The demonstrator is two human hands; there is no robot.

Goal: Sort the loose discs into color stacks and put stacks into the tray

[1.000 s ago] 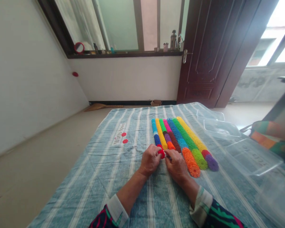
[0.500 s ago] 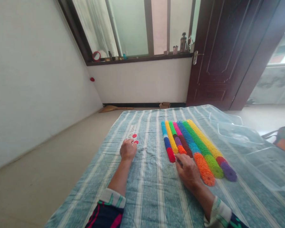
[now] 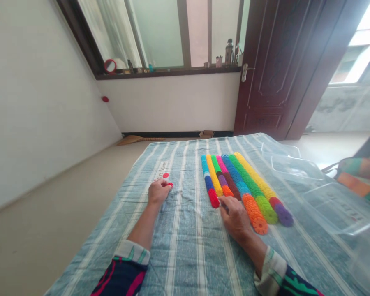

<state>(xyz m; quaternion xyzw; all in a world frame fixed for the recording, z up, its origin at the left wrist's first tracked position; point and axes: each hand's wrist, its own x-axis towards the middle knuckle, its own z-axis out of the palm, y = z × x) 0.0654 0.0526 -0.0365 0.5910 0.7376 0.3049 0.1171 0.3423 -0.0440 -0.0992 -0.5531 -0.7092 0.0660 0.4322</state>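
My left hand [image 3: 158, 191] is closed in a pinch on a red notched disc [image 3: 170, 185] at the left of the striped cloth. Just beyond it another red disc [image 3: 165, 175] lies flat beside printed lettering. My right hand [image 3: 236, 218] rests on the cloth, fingers bent and slightly apart, fingertips at the red end of the leftmost row of discs [image 3: 213, 199]. To the right of that row lie several more rows of coloured discs, among them an orange-ended row [image 3: 255, 211] and a yellow row with a purple end [image 3: 259, 181]. My right palm is hidden.
A striped blue cloth [image 3: 189, 246] covers the surface. Clear plastic boxes [image 3: 342, 205] stand along its right side, with a colourful bag [image 3: 360, 176] beyond. A dark red door [image 3: 274, 74] and a windowsill [image 3: 172, 73] with a flask [image 3: 229, 52] are at the back.
The whole view has shifted, so everything appears further left. My left fingers have closed more over the red disc; my right hand stays by the red end of the row.
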